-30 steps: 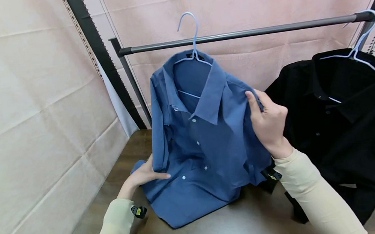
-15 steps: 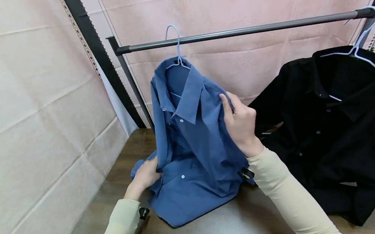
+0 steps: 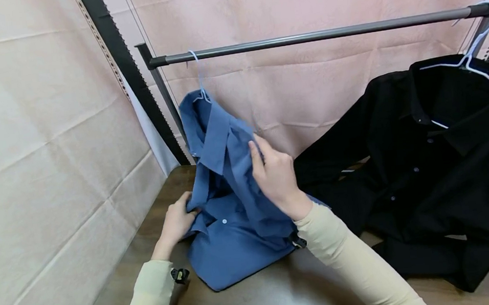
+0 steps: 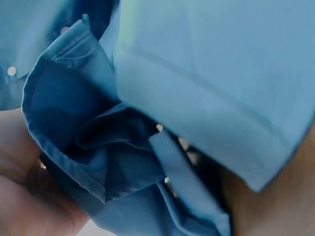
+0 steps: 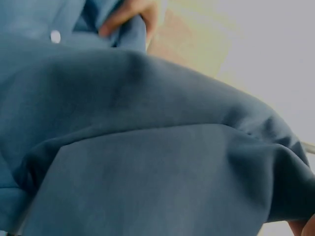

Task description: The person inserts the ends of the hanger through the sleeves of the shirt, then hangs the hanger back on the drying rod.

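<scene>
A blue button-up shirt (image 3: 240, 251) hangs on a light-blue wire hanger (image 3: 200, 78), whose hook is over the rack's bar (image 3: 304, 38) near its left end. Its lower part lies on the table. At the shirt's shoulder, my right hand (image 3: 278, 176) pinches the cloth between thumb and fingers. My left hand (image 3: 177, 223) grips the sleeve on the left side, with its thumb over the cloth. Up close in the left wrist view, the sleeve's cuff (image 4: 74, 113) gapes beside the left hand. Blue cloth (image 5: 147, 172) fills most of the right wrist view.
A black shirt (image 3: 452, 201) on another light-blue hanger (image 3: 479, 41) hangs at the bar's right end, its lower part on the brown wooden table (image 3: 319, 283). Pale cloth (image 3: 51, 166) covers the left side, and a pink curtain (image 3: 278, 2) hangs behind the rack.
The hanger's hook has come down over the bar and slid left, with the shirt following. My right hand has moved left while holding the shoulder. My left hand has shifted slightly up the sleeve side.
</scene>
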Available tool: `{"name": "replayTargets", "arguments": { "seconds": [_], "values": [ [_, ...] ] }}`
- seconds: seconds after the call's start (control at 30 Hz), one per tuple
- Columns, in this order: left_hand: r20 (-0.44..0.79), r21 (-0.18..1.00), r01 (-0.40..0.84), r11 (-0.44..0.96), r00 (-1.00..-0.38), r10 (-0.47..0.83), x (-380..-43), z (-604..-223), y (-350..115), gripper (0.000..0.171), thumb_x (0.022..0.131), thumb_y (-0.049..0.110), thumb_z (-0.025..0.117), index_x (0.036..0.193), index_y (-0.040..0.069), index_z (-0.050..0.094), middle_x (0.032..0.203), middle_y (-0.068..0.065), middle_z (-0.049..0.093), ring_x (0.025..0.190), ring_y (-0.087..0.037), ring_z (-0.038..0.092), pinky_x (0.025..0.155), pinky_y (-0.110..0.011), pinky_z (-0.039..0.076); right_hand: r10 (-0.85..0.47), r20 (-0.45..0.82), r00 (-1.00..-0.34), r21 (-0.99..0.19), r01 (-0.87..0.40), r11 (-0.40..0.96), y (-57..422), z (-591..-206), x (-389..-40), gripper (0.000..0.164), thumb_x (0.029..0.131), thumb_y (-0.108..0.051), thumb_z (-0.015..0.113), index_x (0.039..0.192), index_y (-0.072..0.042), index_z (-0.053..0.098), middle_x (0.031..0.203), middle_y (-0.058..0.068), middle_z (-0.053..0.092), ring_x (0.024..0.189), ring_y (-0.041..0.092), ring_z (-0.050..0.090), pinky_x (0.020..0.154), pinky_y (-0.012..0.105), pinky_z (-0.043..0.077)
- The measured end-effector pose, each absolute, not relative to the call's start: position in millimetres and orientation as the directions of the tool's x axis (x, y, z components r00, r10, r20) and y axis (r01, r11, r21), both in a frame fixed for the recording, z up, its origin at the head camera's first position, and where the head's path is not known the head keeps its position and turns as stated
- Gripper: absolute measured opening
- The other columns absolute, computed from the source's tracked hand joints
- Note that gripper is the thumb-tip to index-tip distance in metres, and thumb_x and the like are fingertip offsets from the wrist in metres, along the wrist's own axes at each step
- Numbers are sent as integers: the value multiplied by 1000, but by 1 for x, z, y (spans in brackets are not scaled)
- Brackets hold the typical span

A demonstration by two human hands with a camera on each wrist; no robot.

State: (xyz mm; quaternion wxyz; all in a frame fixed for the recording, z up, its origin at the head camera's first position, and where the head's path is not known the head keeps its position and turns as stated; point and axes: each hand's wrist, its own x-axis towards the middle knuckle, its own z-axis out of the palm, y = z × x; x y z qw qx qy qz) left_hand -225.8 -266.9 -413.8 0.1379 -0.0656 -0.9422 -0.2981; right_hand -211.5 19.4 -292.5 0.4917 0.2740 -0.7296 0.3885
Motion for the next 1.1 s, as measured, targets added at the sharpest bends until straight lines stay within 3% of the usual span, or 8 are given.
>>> {"name": "replayTargets", "arguments": {
  "seconds": [0.1,0.27,0.33,0.43,0.53,0.67,0.87,1.1],
  "values": [
    [333,572,186,799,-943,-18,-225,-409,-275,45,84,12,69,126,11,52,108,-18,63,91,-36,61,78,-47,46,-95,900,-425,-330,-809,486,4,-295,-202,39,100,-21,44,133,-2,49,108,16,65,72,20,65,63,31,52],
    [365,589,184,787,-930,-56,-225,-405,-288,45,84,11,70,125,12,53,107,-18,64,92,-36,61,79,-48,46,-258,811,-525,-408,-824,393,-21,-299,-186,54,100,-34,40,146,-9,26,99,9,64,83,15,63,76,28,50],
    [373,589,193,785,-926,-52,-225,-404,-293,44,84,11,70,124,12,53,107,-18,64,93,-36,60,80,-48,45,-320,758,-568,-455,-813,364,-30,-301,-181,61,99,-41,39,149,-16,16,112,7,60,100,14,59,84,28,47],
    [385,583,200,787,-921,-51,-226,-404,-302,42,84,11,70,123,12,55,107,-17,63,97,-35,59,82,-48,44,-432,676,-597,-503,-802,322,-40,-304,-177,67,97,-49,39,149,-24,4,148,1,29,128,11,36,98,29,36],
    [399,572,186,799,-914,-72,-226,-405,-312,39,84,11,69,121,11,57,107,-16,63,99,-35,58,83,-49,42,-590,579,-563,-504,-816,283,-49,-308,-173,72,95,-52,37,147,-27,-6,153,-9,2,137,7,12,106,28,23],
    [399,560,158,814,-911,-98,-228,-408,-320,33,87,10,63,119,7,58,107,-19,63,98,-37,58,83,-50,42,-751,455,-478,-475,-844,250,-56,-315,-166,78,94,-55,39,145,-27,-13,151,-12,-16,137,7,9,105,27,25],
    [333,587,132,798,-939,-90,-225,-407,-318,34,89,12,56,122,4,55,114,-21,59,101,-38,57,84,-50,43,-824,392,-409,-392,-885,252,-55,-334,-158,83,94,-52,42,145,-23,-15,150,-7,-23,136,13,16,104,27,27],
    [456,663,189,724,-869,-190,-206,-388,-315,34,90,1,48,122,4,57,116,-16,58,104,-32,55,86,-45,43,-896,291,-336,-281,-925,256,-61,-351,-154,85,94,-54,38,144,-20,-21,149,-4,-27,136,6,-12,109,39,17]
  ]
}}
